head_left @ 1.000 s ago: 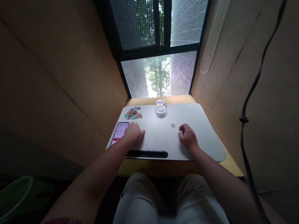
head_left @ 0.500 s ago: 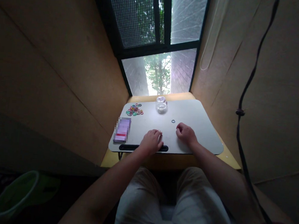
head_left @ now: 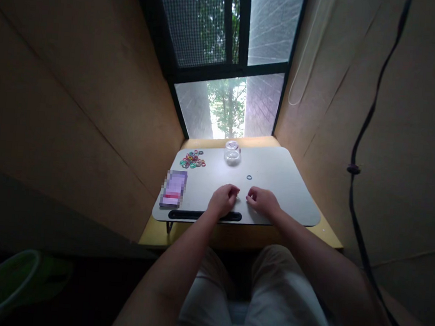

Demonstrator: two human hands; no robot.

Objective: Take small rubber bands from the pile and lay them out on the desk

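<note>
My left hand (head_left: 224, 200) is over the front middle of the white lap table (head_left: 295, 190), its fingers closed in a pinch on something too small to make out. Just right of it, my right hand (head_left: 263, 201) has thumb and index finger pressed together; whatever lies between them cannot be made out. A gap separates the two hands. One small dark ring (head_left: 249, 177) lies on the table beyond my right hand. At the back left is a pile of colourful rings (head_left: 192, 159). Clear round containers (head_left: 232, 156) stand at the back middle.
A phone (head_left: 174, 188) with a purple screen lies at the table's left edge. A black slot (head_left: 186, 214) runs along the front edge. Behind the table is a window (head_left: 226, 105). A dark cord (head_left: 370, 115) hangs at the right, and a green basket (head_left: 5, 279) stands at the lower left.
My right hand has moved left and nearer, towards my left hand. The fingers of my left hand have drawn together into a pinch. The whole view has shifted slightly.
</note>
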